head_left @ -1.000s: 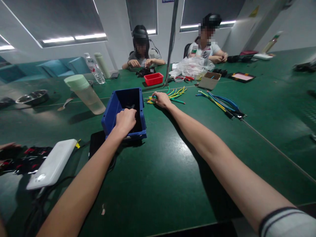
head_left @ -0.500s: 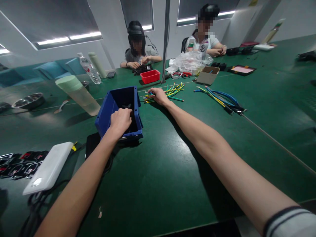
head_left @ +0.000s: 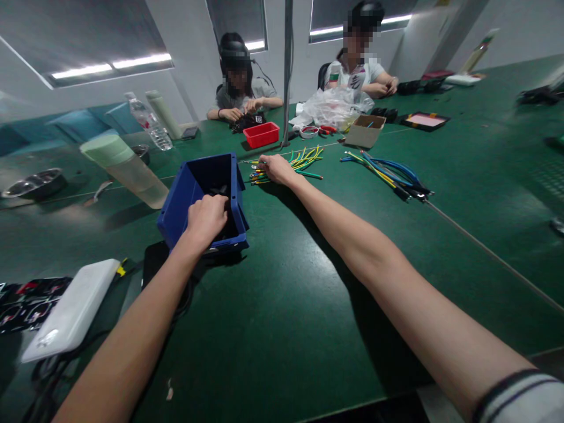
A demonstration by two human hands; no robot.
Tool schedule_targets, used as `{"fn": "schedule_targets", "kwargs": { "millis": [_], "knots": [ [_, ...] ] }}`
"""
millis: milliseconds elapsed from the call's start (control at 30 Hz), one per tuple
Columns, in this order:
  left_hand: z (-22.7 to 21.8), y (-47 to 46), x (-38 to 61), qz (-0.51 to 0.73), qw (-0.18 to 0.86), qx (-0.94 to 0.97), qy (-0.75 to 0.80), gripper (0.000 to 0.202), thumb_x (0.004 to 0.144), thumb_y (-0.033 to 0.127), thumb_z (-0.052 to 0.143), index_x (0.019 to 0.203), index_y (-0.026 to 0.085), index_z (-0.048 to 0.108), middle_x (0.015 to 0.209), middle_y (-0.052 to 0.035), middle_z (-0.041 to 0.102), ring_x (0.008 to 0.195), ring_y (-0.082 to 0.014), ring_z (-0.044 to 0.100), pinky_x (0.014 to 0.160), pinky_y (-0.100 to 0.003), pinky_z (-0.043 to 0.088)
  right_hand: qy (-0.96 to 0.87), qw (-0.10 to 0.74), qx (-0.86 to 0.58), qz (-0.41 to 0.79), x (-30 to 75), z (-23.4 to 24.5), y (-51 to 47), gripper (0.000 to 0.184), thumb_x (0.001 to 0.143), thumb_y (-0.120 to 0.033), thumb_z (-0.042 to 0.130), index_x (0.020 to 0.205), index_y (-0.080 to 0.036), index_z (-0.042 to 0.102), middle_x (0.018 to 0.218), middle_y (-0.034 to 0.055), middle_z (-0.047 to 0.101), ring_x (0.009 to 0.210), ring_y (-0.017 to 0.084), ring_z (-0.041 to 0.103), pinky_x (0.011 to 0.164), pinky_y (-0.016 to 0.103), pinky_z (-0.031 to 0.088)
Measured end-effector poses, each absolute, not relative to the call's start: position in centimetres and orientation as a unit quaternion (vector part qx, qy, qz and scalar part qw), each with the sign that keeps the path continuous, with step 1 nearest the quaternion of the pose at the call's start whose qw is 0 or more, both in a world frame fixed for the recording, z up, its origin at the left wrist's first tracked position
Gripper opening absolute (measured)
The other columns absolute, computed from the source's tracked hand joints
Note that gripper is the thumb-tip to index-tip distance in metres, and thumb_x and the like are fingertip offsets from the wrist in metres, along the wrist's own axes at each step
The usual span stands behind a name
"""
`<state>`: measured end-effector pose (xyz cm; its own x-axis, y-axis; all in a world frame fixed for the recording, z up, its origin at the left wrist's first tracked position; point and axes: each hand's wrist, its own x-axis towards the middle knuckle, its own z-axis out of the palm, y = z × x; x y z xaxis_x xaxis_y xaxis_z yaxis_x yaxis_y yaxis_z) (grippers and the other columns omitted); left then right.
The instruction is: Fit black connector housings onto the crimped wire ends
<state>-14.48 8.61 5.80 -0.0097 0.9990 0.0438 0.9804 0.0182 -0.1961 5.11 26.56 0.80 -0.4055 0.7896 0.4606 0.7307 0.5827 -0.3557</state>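
Observation:
My left hand (head_left: pixel 208 218) reaches over the near side of a blue plastic bin (head_left: pixel 171 220). Its fingers are curled and their tips are hidden; small black parts (head_left: pixel 219 191) lie inside the bin. My right hand (head_left: pixel 278 169) is stretched forward onto a loose pile of yellow-green cables (head_left: pixel 312 154) with metal lugs on their ends. The fingers are pinched together at the lug end of a cable, partly hidden by the hand. To the right lies a second bundle of blue and yellow cables (head_left: pixel 392 170) with black ends.
A tilted bottle with a green lid (head_left: pixel 127 170) stands left of the bin. A white power bank (head_left: pixel 73 308) lies nearer. Beyond are a red tray (head_left: pixel 261 136), a cardboard box (head_left: pixel 365 131) and a metal pole (head_left: pixel 287 70). Two people sit across the table.
The whole view has shifted slightly, so things appear further left. My right fingers have shifted a little among the cable ends; my left hand stays in the bin.

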Motion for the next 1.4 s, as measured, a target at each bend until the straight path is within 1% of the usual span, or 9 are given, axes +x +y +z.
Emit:
{"fn": "schedule_targets", "kwargs": {
  "millis": [233, 400, 500, 567, 700, 800, 967, 1267, 1400],
  "knots": [
    [5.7, 8.7, -14.7, 0.038, 0.081, -0.702, -0.706, 0.036, 0.087, 0.030, 0.044, 0.114, 0.024, 0.067, 0.104, -0.0159, 0.067, 0.096, -0.0348, 0.065, 0.078, -0.041, 0.051, -0.773, 0.468, -0.429, 0.021, 5.6, 4.0, 27.3, 0.035, 0.100, -0.033, 0.029, 0.111, -0.018, 0.058, 0.090, 0.0036, 0.063, 0.088, 0.018, 0.060, 0.081, 0.029, 0.043],
    [5.6, 8.7, -14.9, 0.028, 0.079, -0.702, -0.708, 0.035, 0.087, 0.035, 0.046, 0.111, 0.024, 0.068, 0.104, -0.0155, 0.068, 0.097, -0.0356, 0.064, 0.079, -0.042, 0.050, -0.696, 0.567, -0.439, 0.030, 7.2, 7.8, 26.4, 0.052, 0.101, -0.048, 0.011, 0.113, -0.017, 0.051, 0.088, 0.0025, 0.055, 0.088, 0.016, 0.057, 0.085, 0.032, 0.045],
    [5.7, 8.6, -14.8, 0.031, 0.074, -0.701, -0.709, 0.033, 0.086, 0.038, 0.048, 0.107, 0.024, 0.070, 0.104, -0.0158, 0.067, 0.098, -0.0363, 0.063, 0.080, -0.043, 0.050, -0.667, 0.613, -0.423, 0.006, 7.9, 9.1, 25.4, 0.056, 0.098, -0.060, 0.014, 0.102, -0.020, 0.052, 0.082, 0.0010, 0.051, 0.082, 0.015, 0.054, 0.083, 0.030, 0.046],
    [5.9, 8.5, -14.7, 0.030, 0.068, -0.699, -0.711, 0.033, 0.086, 0.037, 0.048, 0.107, 0.023, 0.070, 0.104, -0.0158, 0.067, 0.098, -0.0365, 0.063, 0.081, -0.044, 0.049, -0.681, 0.599, -0.420, -0.018, 8.1, 8.3, 25.0, 0.059, 0.095, -0.064, 0.016, 0.096, -0.019, 0.054, 0.082, 0.0019, 0.050, 0.083, 0.016, 0.054, 0.083, 0.033, 0.046],
    [6.2, 8.3, -14.2, 0.017, 0.067, -0.690, -0.720, 0.035, 0.088, 0.035, 0.043, 0.107, 0.022, 0.070, 0.103, -0.0171, 0.068, 0.098, -0.0377, 0.063, 0.081, -0.045, 0.049, -0.747, 0.488, -0.444, -0.084, 8.4, 3.5, 24.7, 0.057, 0.094, -0.064, 0.026, 0.090, -0.018, 0.058, 0.090, 0.0071, 0.053, 0.097, 0.024, 0.053, 0.090, 0.040, 0.041],
    [6.4, 8.2, -14.0, 0.001, 0.071, -0.682, -0.728, 0.037, 0.088, 0.037, 0.043, 0.110, 0.021, 0.068, 0.102, -0.0178, 0.068, 0.097, -0.0377, 0.063, 0.079, -0.044, 0.049, -0.783, 0.408, -0.451, -0.128, 8.2, 0.8, 24.4, 0.049, 0.096, -0.058, 0.032, 0.091, -0.018, 0.059, 0.095, 0.0095, 0.056, 0.102, 0.026, 0.051, 0.091, 0.042, 0.037],
    [6.3, 8.4, -14.2, -0.019, 0.080, -0.673, -0.735, 0.038, 0.086, 0.039, 0.045, 0.112, 0.023, 0.067, 0.101, -0.0175, 0.069, 0.095, -0.0380, 0.064, 0.077, -0.044, 0.050, -0.818, 0.335, -0.440, -0.159, 7.3, 0.1, 23.6, 0.044, 0.100, -0.045, 0.030, 0.093, -0.015, 0.062, 0.098, 0.0112, 0.060, 0.098, 0.023, 0.050, 0.082, 0.036, 0.034],
    [5.4, 8.7, -14.9, 0.029, 0.058, -0.709, -0.702, 0.037, 0.084, 0.031, 0.047, 0.113, 0.020, 0.067, 0.103, -0.0208, 0.068, 0.095, -0.0401, 0.065, 0.074, -0.045, 0.051, -0.855, 0.297, -0.386, -0.180, 7.1, -0.2, 20.0, 0.041, 0.103, -0.035, 0.026, 0.108, -0.020, 0.064, 0.095, 0.0069, 0.064, 0.080, 0.017, 0.052, 0.064, 0.030, 0.027],
    [5.4, 8.8, -15.4, 0.035, 0.052, -0.711, -0.700, 0.036, 0.080, 0.026, 0.050, 0.112, 0.024, 0.066, 0.103, -0.0182, 0.068, 0.095, -0.0390, 0.066, 0.074, -0.044, 0.051, -0.867, 0.312, -0.343, -0.182, 8.1, -0.2, 17.1, 0.042, 0.102, -0.038, 0.028, 0.103, -0.019, 0.066, 0.091, 0.0061, 0.064, 0.077, 0.015, 0.051, 0.064, 0.029, 0.027]
  ]
}}
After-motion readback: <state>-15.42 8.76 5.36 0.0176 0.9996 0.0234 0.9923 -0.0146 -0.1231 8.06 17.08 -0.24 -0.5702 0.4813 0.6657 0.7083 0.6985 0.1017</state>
